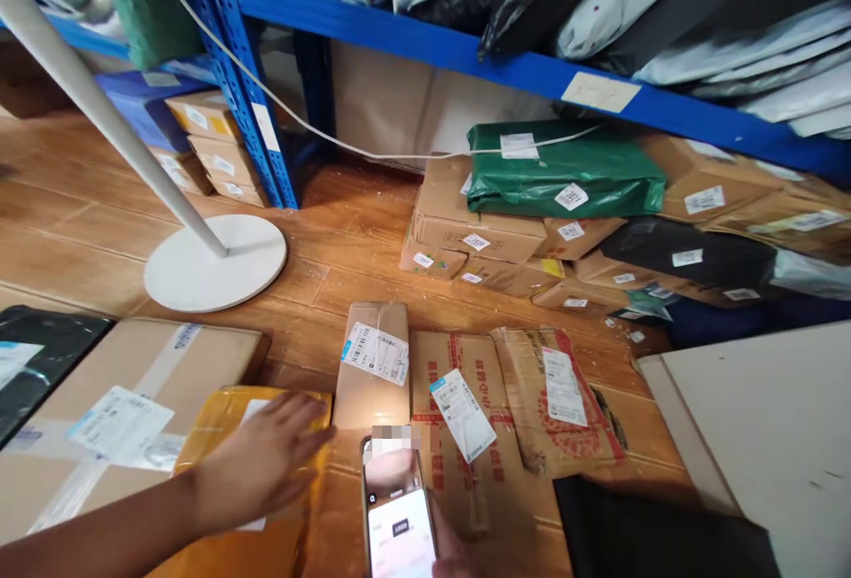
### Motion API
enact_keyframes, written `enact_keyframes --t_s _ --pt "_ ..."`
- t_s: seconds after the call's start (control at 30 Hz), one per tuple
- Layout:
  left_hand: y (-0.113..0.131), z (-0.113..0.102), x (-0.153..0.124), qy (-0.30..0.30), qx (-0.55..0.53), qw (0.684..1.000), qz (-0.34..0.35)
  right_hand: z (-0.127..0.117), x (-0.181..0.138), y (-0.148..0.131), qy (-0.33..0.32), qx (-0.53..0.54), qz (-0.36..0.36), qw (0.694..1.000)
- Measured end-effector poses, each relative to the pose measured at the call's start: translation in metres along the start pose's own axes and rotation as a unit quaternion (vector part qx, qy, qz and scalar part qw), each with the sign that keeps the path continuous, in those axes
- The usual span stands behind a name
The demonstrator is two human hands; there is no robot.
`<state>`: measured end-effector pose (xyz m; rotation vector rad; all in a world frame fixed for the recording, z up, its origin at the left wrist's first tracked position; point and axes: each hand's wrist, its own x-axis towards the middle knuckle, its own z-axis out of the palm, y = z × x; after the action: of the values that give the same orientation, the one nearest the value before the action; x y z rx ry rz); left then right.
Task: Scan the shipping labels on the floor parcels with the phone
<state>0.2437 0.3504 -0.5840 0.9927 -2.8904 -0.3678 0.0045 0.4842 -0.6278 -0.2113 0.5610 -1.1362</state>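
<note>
My left hand point(262, 463) rests on or just over an orange-yellow package point(226, 547), fingers stretched out, covering part of its white label. In my right hand point(450, 538) is a smartphone point(399, 516) with a lit screen, held upright at the bottom middle. A patch of light falls on the floor side of a small brown box point(372, 405) just beyond the phone; that box bears a white label. To its right lie a brown carton with red print point(458, 480) and a worn carton with a red pattern point(558, 436), each with a label.
A large taped carton point(219, 352) and a black package point(53, 339) lie at left. A white stand's round base point(216, 263) is on the floor. Blue shelving point(425, 33) holds bags above; labelled boxes and a green parcel point(565, 170) are stacked below. A white cord point(319, 133) hangs across.
</note>
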Motion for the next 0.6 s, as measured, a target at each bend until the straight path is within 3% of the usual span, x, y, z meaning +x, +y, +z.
enact_keyframes --t_s 0.1,0.2,0.27,0.33,0.43,0.53,0.6 --pt "-0.010 -0.015 -0.010 0.030 -0.009 0.987 -0.159 0.009 0.008 0.008 -0.001 -0.010 0.000 1.000" --pt "0.010 -0.005 0.004 -0.034 -0.020 0.970 -0.238 0.011 0.007 0.000 0.055 0.023 0.007 0.998" --pt "0.033 0.013 0.011 -0.090 -0.013 0.972 -0.216 0.014 0.005 -0.016 0.099 0.024 0.008 0.995" --pt "0.054 0.034 0.012 -0.089 -0.024 0.982 -0.162 0.021 0.007 -0.037 0.121 -0.022 0.017 0.992" --pt "0.071 0.059 -0.003 0.013 -0.049 0.997 -0.065 0.038 0.018 -0.067 0.113 -0.093 0.085 0.986" --pt "0.076 0.068 -0.026 0.139 -0.015 0.990 0.007 0.051 0.036 -0.084 0.091 -0.133 0.098 0.982" --pt "0.077 0.067 -0.037 0.158 0.010 0.987 0.022 0.054 0.046 -0.088 0.065 -0.169 0.093 0.979"
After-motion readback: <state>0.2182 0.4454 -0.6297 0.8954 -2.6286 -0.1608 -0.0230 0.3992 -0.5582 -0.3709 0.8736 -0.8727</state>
